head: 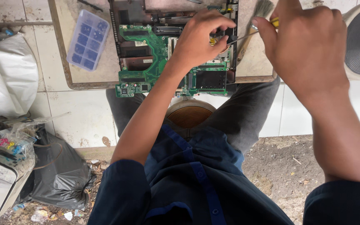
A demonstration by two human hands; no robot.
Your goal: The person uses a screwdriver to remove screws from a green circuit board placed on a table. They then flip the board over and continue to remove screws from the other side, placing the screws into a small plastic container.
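A white sack (7, 77) stands at far left, with a black bag (59, 175) below it. The green circuit board (167, 62) lies in an open laptop chassis on the small table (59, 50), overhanging the near edge. A translucent compartment box (89, 39), holding blue pieces, lies left of it. The right hand (305, 46) is closed around a yellow-handled screwdriver (246, 36); its shaft runs left, the tip hidden under the left hand (198, 37), which is curled, fingertips down on the board.

A white sack (7, 75) slumps at far left, a clear bag of coloured bits (13, 139) below it, a black plastic bag (59, 175) on the floor.
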